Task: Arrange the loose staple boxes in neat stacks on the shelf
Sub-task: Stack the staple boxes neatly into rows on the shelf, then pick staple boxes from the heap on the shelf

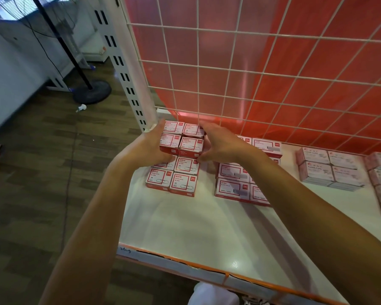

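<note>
Shelf (185,227): white, with red wire-grid back (273,73).
Left hand (151,148): grips the left side of the top block of boxes (182,138).
Right hand (218,144): grips its right side.

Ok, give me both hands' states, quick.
Left hand: grips the left side of the block of four red boxes.
Right hand: grips the same block's right side.
</note>
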Motion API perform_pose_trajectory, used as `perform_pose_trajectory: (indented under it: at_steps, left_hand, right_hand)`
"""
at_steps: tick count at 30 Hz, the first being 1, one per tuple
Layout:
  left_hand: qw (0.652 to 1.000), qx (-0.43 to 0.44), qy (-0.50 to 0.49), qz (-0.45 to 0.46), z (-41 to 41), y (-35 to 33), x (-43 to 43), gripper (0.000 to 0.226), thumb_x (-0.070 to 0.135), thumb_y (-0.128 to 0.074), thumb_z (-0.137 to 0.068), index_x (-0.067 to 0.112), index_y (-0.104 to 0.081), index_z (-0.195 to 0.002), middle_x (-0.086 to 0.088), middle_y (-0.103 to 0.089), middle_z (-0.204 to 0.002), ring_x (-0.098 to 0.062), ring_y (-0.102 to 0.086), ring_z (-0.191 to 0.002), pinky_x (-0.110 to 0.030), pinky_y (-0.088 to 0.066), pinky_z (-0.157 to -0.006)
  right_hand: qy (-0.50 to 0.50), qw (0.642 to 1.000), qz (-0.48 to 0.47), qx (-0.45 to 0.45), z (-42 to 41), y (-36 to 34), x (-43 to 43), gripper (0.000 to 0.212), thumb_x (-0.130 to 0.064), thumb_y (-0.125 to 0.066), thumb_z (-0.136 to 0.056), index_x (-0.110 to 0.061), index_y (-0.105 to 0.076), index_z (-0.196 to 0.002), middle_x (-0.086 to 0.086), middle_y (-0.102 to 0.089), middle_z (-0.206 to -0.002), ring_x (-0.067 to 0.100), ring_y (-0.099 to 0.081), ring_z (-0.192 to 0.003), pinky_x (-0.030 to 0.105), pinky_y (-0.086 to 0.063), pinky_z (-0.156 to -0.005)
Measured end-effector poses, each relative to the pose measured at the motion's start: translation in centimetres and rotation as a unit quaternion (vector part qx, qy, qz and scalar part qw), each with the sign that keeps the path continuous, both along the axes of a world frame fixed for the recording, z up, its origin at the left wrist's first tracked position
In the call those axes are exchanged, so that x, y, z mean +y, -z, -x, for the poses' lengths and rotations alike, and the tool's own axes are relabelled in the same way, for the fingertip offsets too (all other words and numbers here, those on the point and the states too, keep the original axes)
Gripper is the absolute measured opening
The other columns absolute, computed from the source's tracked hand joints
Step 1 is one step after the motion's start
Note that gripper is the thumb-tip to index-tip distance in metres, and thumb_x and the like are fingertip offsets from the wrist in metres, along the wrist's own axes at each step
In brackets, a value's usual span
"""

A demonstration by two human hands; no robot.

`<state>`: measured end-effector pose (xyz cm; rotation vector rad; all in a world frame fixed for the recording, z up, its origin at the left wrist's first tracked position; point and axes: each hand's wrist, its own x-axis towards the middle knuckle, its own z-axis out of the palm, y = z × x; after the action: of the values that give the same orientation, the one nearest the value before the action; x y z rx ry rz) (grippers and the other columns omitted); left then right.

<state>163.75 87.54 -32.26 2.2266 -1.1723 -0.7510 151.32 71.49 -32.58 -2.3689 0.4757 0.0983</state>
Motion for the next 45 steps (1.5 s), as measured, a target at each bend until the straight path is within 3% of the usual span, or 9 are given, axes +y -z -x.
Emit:
perform_pose_trajectory:
  at_steps: [8, 15, 19, 25, 32, 34, 37, 40, 45]
  left_hand:
    - [1.0, 0.0, -0.013, 0.019, 0.5, 0.2, -0.2, 0.066, 0.007, -0.061, -0.09, 0.032, -0.019, -0.135, 0.004, -0.055, -0.11, -0.01, -0.057, -0.099, -0.017, -0.047, -0.069]
    - [0.998, 0.011, -0.053, 0.025, 1.3, 0.2, -0.2, 0.076, 0.005, -0.056, -0.092, 0.034, -0.008, -0.144, 0.001, -0.05, -0.115, -0.007, -0.055, -0.094, -0.013, -0.044, -0.062]
    - [0.997, -0.001, -0.07, 0.036, 2.1, 0.1, 0.0, 0.078, 0.008, -0.059, -0.091, 0.03, -0.006, -0.145, 0.0, -0.05, -0.117, -0.01, -0.053, -0.098, -0.013, -0.04, -0.062]
    - [0.993, 0.016, -0.111, 0.031, 2.4, 0.2, -0.1, 0.077, 0.004, -0.051, -0.094, 0.03, -0.002, -0.148, 0.013, -0.05, -0.096, -0.008, -0.056, -0.088, -0.017, -0.042, -0.061]
    - [0.989, 0.012, -0.145, 0.029, 3.1, 0.2, -0.4, 0.077, 0.002, -0.048, -0.095, 0.029, 0.0, -0.149, 0.008, -0.05, -0.098, -0.013, -0.058, -0.092, -0.021, -0.045, -0.063]
    - [0.985, -0.041, -0.165, 0.014, 4.0, 0.2, -0.6, 0.076, 0.003, -0.05, -0.093, 0.027, -0.004, -0.148, 0.0, -0.049, -0.118, -0.018, -0.056, -0.102, -0.027, -0.05, -0.073]
    - [0.97, -0.168, -0.173, -0.016, 5.6, 0.4, -1.2, 0.085, 0.004, -0.057, -0.088, 0.026, -0.003, -0.15, -0.009, -0.016, -0.156, -0.034, -0.032, -0.137, -0.051, -0.039, -0.105]
    - [0.963, -0.217, -0.157, -0.024, 8.2, -0.2, -2.1, 0.087, 0.003, -0.056, -0.088, 0.02, 0.0, -0.152, -0.005, 0.002, -0.161, -0.028, -0.009, -0.147, -0.048, -0.022, -0.116]
    - [0.96, -0.268, -0.085, -0.013, 12.5, -0.7, -3.9, 0.09, 0.002, -0.06, -0.085, 0.015, -0.001, -0.153, -0.009, 0.003, -0.161, -0.028, -0.004, -0.147, -0.039, -0.013, -0.117]
  right_hand:
    - [0.01, 1.0, -0.012, 0.0, 0.2, -0.1, 0.4, 0.07, -0.013, -0.081, -0.07, -0.02, -0.043, -0.129, 0.0, -0.055, -0.128, 0.02, -0.052, -0.116, 0.026, -0.04, -0.086]
    - [0.033, 0.999, -0.017, -0.004, 0.6, -0.2, 1.4, 0.079, -0.013, -0.08, -0.071, -0.021, -0.034, -0.135, 0.0, -0.056, -0.127, 0.021, -0.056, -0.113, 0.032, -0.048, -0.088]
    - [0.037, 0.999, -0.014, -0.037, 1.8, -1.0, 1.9, 0.077, -0.014, -0.079, -0.073, -0.02, -0.035, -0.136, 0.0, -0.051, -0.131, 0.014, -0.049, -0.112, 0.025, -0.038, -0.087]
    - [0.044, 0.996, -0.025, -0.08, 4.5, -2.9, 3.3, 0.069, -0.012, -0.075, -0.077, -0.017, -0.04, -0.135, 0.002, -0.048, -0.136, 0.017, -0.044, -0.122, 0.022, -0.031, -0.092]
    - [0.062, 0.998, 0.001, -0.022, 6.7, -3.4, 4.0, 0.083, -0.016, -0.073, -0.081, -0.015, -0.023, -0.147, 0.002, -0.028, -0.154, 0.023, -0.028, -0.14, 0.035, -0.028, -0.11]
    - [0.059, 0.998, 0.014, -0.018, 7.2, -3.2, 4.0, 0.086, -0.018, -0.072, -0.082, -0.016, -0.018, -0.15, 0.001, -0.023, -0.156, 0.022, -0.022, -0.143, 0.036, -0.024, -0.113]
    - [0.056, 0.998, 0.033, -0.025, 7.8, -2.9, 4.0, 0.086, -0.021, -0.069, -0.085, -0.016, -0.014, -0.151, 0.002, -0.019, -0.158, 0.021, -0.018, -0.144, 0.037, -0.02, -0.115]
    - [0.049, 0.996, 0.074, -0.031, 8.6, -2.5, 3.8, 0.086, -0.025, -0.067, -0.086, -0.015, -0.012, -0.151, 0.003, -0.016, -0.158, 0.021, -0.015, -0.145, 0.036, -0.017, -0.116]
    - [0.049, 0.989, 0.131, -0.043, 10.9, -2.0, 3.2, 0.084, -0.024, -0.064, -0.088, -0.008, -0.01, -0.151, 0.01, -0.014, -0.158, 0.024, -0.012, -0.145, 0.032, -0.013, -0.116]
